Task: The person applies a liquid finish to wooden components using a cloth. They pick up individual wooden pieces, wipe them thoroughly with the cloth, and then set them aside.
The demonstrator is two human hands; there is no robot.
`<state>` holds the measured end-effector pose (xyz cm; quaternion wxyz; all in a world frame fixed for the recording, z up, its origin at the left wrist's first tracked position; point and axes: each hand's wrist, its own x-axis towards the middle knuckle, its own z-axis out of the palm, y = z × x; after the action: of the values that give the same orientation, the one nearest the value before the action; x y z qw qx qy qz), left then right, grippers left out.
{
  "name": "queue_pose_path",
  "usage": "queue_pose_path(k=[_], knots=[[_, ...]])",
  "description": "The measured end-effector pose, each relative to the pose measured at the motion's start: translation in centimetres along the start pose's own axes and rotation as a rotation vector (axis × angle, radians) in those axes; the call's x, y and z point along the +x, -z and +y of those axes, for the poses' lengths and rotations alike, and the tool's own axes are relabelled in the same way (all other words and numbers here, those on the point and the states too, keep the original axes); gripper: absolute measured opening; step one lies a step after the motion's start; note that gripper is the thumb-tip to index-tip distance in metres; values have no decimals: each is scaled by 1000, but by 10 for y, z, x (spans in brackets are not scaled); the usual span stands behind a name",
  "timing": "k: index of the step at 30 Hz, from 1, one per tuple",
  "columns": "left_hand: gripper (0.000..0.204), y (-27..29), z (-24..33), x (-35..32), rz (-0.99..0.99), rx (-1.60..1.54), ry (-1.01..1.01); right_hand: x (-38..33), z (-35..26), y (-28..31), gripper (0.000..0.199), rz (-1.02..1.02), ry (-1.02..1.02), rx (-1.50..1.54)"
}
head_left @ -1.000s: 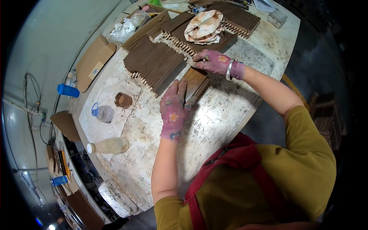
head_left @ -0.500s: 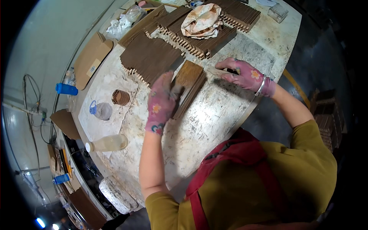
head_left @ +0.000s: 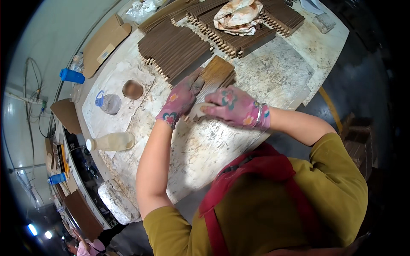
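A bundle of brown wooden strips lies at the middle of the table, its far end a lighter yellow-brown. My left hand, in a pink flowered glove, is closed on the bundle's left side. From the right, my right hand, gloved alike with a bracelet at the wrist, reaches over the near end. Pinched in its fingers is a pale flat piece, pressed against the strips; its kind I cannot make out. The bundle's near end is mostly hidden by both hands.
Beyond the bundle lie stacks of dark strips with pale peg ends, a stained crumpled cloth on one. At left stand a round brown cup, a jug with a blue cap and a bottle of cloudy liquid.
My right hand has moved left and nearer, from beside the bundle onto its near end, bringing the pale piece along. My left hand stays at the bundle's left side. The view has shifted slightly.
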<state>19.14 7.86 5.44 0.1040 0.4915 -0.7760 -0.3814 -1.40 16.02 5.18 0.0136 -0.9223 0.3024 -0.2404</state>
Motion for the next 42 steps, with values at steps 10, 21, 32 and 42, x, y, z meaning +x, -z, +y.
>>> queue_pose_path(k=[10, 21, 32, 42], knots=[[53, -1, 4, 1, 23, 82, 2, -71, 100, 41, 33, 237, -547, -71], [59, -56, 46, -17, 691, 667, -447, -11, 66, 60, 39, 361, -410, 486], [53, -147, 25, 0, 660, 367, -206, 105, 25, 47, 33, -570, 410, 287], [65, -112, 53, -8, 479, 459, -47, 144, 49, 0, 29, -541, 431, 283]])
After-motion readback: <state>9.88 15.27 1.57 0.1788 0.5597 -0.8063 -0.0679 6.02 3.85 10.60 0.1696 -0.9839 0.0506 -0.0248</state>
